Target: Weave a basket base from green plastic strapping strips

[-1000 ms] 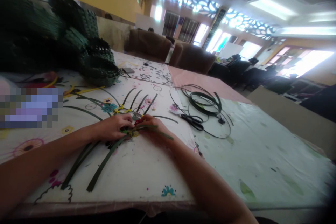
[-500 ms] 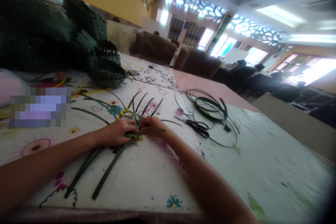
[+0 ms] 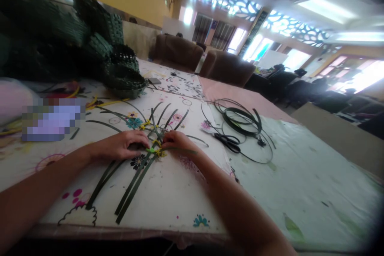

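Observation:
Dark green flat strips (image 3: 133,190) cross each other on the table and fan out in several directions. Where they cross, small yellow pieces (image 3: 161,153) and a bright green piece (image 3: 151,150) sit among them. My left hand (image 3: 124,145) is at the left of the crossing, thumb and fingers apart, fingertips close to the bright green piece. On the other side, my right hand (image 3: 176,141) has its fingers pinched at the crossing on a green strip, one end of which shows by the wrist. The fingertips partly cover the weave.
Black-handled scissors (image 3: 229,142) lie to the right, beside a coil of dark green strip (image 3: 242,122). Dark green woven baskets (image 3: 124,82) stand at the back left. A flowered cloth (image 3: 168,204) covers the table. Brown chairs (image 3: 178,56) stand beyond it.
My left hand has drawn back leftwards from the crossing and its fingers have parted, uncovering the bright green piece and more of the strips. My right hand stays at the crossing.

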`<move>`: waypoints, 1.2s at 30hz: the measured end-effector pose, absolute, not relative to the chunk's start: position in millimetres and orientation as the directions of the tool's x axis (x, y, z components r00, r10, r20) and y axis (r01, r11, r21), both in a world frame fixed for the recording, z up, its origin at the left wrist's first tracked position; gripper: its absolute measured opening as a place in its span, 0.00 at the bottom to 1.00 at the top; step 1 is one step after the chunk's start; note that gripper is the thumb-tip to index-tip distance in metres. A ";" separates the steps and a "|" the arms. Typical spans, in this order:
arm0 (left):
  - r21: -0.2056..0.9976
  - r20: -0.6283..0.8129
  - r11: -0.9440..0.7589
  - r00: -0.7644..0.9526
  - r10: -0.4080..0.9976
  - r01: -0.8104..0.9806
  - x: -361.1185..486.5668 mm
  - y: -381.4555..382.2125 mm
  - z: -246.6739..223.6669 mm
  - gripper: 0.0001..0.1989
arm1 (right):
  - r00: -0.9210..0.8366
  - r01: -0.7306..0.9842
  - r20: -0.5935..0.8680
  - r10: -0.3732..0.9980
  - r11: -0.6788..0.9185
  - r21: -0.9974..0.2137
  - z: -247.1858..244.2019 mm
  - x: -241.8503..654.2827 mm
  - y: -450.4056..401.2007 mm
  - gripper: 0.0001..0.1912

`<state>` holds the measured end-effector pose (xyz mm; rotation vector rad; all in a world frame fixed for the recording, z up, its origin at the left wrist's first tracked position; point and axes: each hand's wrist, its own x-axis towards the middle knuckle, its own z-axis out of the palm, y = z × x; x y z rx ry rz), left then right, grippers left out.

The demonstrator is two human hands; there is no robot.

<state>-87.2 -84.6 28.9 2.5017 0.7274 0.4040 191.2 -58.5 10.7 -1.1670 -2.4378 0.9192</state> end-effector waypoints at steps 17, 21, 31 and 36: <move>0.354 0.148 -0.702 0.704 0.694 0.617 -63.7 -79.4 12.8 0.14 | -0.601 0.657 -0.015 0.799 0.484 -0.578 9.5 189.2 -60.9 0.04; 0.448 0.142 -0.704 0.734 0.664 0.550 -68.9 -78.1 13.9 0.13 | -0.545 0.678 -0.007 0.839 0.435 -0.592 14.5 190.5 -68.5 0.06; 0.349 0.232 -0.727 0.697 0.679 0.592 -98.3 -67.5 21.8 0.09 | -0.554 0.462 0.335 0.762 0.616 -0.638 15.7 183.1 -85.3 0.06; 0.368 0.109 -0.675 0.691 0.715 0.640 -101.7 -68.5 26.3 0.09 | -0.631 0.420 0.307 0.713 0.646 -0.637 13.1 195.5 -73.4 0.07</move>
